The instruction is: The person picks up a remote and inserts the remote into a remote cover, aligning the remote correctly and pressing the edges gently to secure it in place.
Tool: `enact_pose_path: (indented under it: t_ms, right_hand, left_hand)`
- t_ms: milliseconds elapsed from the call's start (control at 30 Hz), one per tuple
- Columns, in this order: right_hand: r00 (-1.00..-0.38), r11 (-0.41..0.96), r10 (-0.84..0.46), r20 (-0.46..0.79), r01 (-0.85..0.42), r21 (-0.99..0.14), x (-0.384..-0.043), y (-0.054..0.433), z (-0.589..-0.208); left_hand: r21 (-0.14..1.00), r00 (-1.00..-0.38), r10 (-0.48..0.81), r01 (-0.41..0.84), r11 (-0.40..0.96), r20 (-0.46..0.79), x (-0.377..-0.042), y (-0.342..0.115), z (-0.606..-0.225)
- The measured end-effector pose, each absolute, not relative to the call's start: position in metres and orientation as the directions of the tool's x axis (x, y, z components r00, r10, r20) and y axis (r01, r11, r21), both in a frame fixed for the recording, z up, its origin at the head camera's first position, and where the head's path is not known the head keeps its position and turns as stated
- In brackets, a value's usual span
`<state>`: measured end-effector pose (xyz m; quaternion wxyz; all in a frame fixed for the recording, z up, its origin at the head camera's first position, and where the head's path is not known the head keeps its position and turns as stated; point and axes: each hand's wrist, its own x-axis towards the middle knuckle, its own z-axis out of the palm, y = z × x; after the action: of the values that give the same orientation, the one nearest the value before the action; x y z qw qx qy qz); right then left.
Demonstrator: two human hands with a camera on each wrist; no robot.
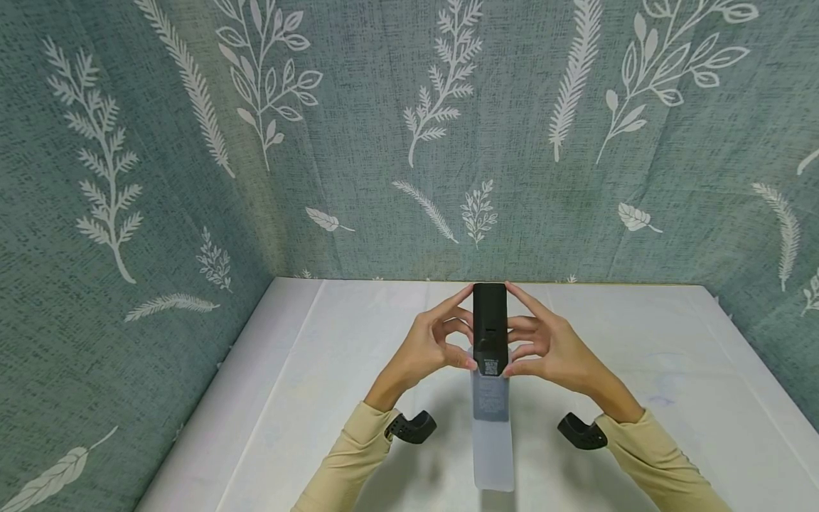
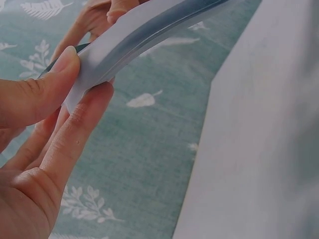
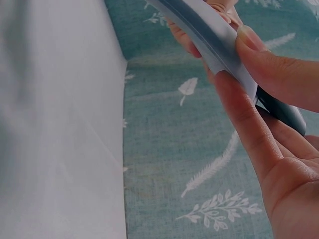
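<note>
A long black device [image 1: 490, 313] with a small printed label near its middle is held up over the table. Its lower part shows dark through a translucent whitish plastic sleeve [image 1: 493, 455], whose lower end looks paler. My left hand [image 1: 435, 334] pinches the sleeve's edge from the left, thumb opposite fingers. From the right, my right hand [image 1: 553, 348] does the same. Both index fingertips reach the device's far end in the head view. In the left wrist view the sleeve [image 2: 129, 45] looks curved. The device's dark end [image 3: 284, 112] projects past my thumb in the right wrist view.
A white-covered table [image 1: 307, 398] lies under my hands. Green leaf-patterned cloth [image 1: 358, 142] hangs behind it and along both sides. A black wrist camera [image 1: 412, 428] sits at my left cuff, another camera [image 1: 581, 431] at my right.
</note>
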<state>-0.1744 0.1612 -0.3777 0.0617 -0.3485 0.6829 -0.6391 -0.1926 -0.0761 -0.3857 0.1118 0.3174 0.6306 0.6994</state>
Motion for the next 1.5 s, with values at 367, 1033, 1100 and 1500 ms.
enact_pose_path:
  t_ms: [367,1033,1100,1500]
  right_hand:
    - [-0.740,-0.069,-0.552,0.385,-0.420,-0.905,-0.1742,0.1622,-0.3791]
    - [-0.695,-0.141,-0.617,0.368,-0.362,-0.921,-0.1723,0.1606,-0.3802]
    - [-0.691,-0.147,-0.621,0.371,-0.362,-0.921,-0.1723,0.1606,-0.3800]
    - [-0.741,-0.077,-0.589,0.323,-0.346,-0.935,-0.1718,0.1610,-0.3790]
  left_hand:
    - [0.950,-0.776,0.549,0.244,-0.194,0.311,-0.1922,-0.0750,-0.3863]
    - [0.960,-0.743,0.608,0.208,-0.190,0.281,-0.1890,-0.0811,-0.3858]
    - [0.969,-0.737,0.630,0.165,-0.182,0.244,-0.1887,-0.0823,-0.3851]
    - [0.989,-0.745,0.653,0.145,-0.040,0.136,-0.1906,-0.0826,-0.3838]
